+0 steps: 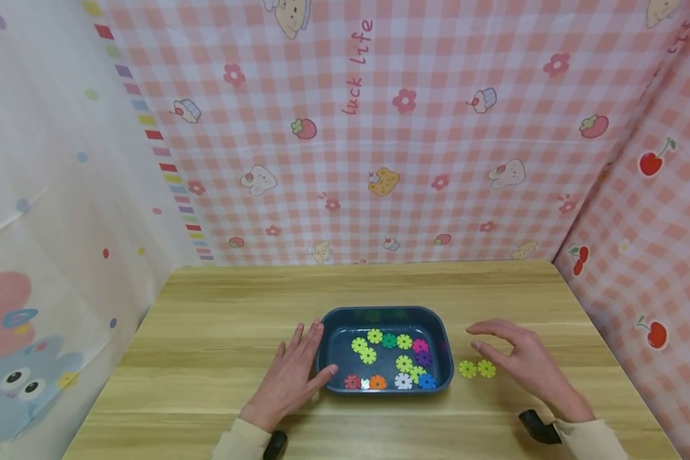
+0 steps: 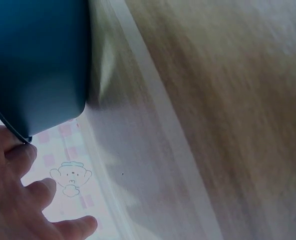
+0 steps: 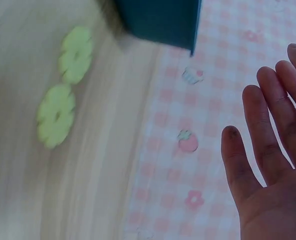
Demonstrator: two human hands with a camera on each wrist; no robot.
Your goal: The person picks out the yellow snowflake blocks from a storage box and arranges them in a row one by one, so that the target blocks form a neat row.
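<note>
Two yellow discs [image 1: 486,369], likely light, stiff and best pinched edgewise, lie on the bench [image 1: 236,300] near the loose, empty right hand [image 1: 520,359], the left hand [image 1: 292,380] resting straight-fingered against the tray [image 1: 385,391].

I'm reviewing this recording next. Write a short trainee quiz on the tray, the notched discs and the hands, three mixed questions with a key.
1. Count: how many notched discs lie on the table outside the tray?
2. True or false: in the head view, the right hand is nearer those discs than the left hand is.
3. Choose: the left hand touches
A) one of the discs outside the tray
B) the edge of the tray
C) nothing at all

Key: 1. two; 2. true; 3. B
</note>
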